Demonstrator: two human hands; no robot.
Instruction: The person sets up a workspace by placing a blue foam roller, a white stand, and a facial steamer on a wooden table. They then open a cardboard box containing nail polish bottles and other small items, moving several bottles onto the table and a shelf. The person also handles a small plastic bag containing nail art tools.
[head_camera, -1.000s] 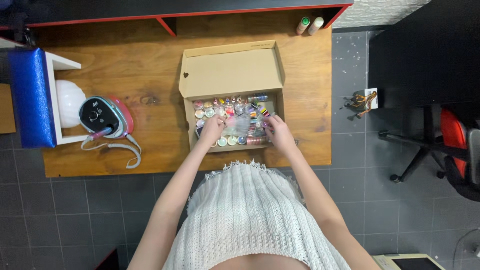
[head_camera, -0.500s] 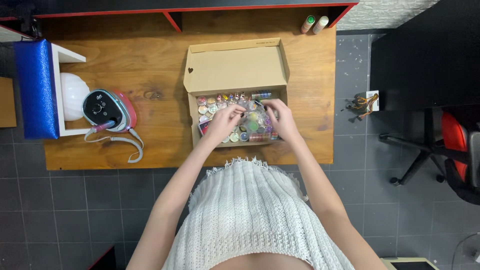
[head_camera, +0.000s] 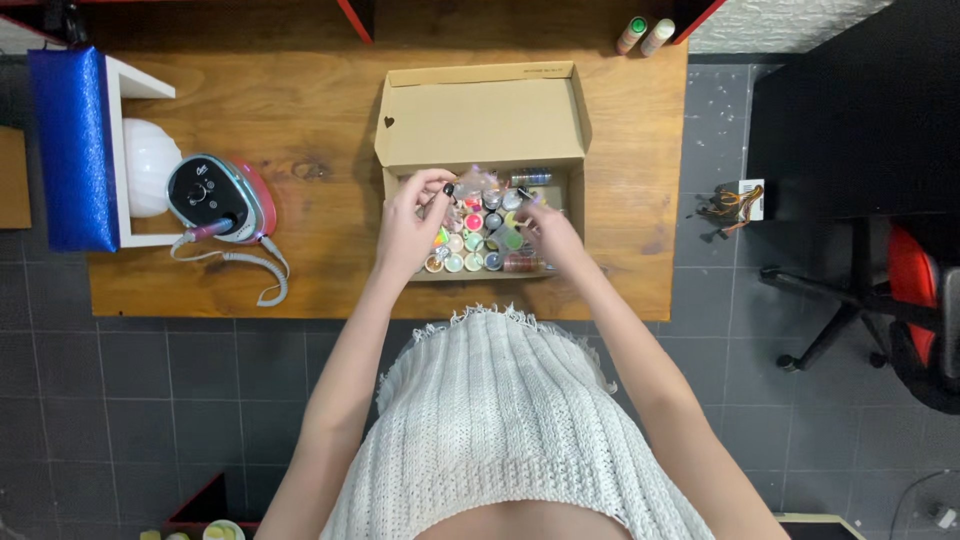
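Far left there's a blue case (head_camera: 72, 150) standing against a white shelf (head_camera: 130, 160) with a white dome (head_camera: 150, 168) tucked in it. Next to that a little pink and teal drill unit (head_camera: 220, 198) sits on the desk (head_camera: 300, 120), its coiled cord (head_camera: 262, 275) trailing toward the front edge. Middle of the desk is an open cardboard box (head_camera: 480, 110), lid flipped back, packed with small colourful jars (head_camera: 478, 240). Left hand (head_camera: 410, 225) is over the box's left side, fingers pinched on a tiny dark-capped bottle (head_camera: 450, 190) lifted just above the jars. Right hand (head_camera: 550, 235) is down among the jars on the right, fingers curled, can't tell if it's actually gripping one. Two bottles (head_camera: 645, 35) stand at the back right corner, and a chair (head_camera: 900, 300) is off to the right on the floor
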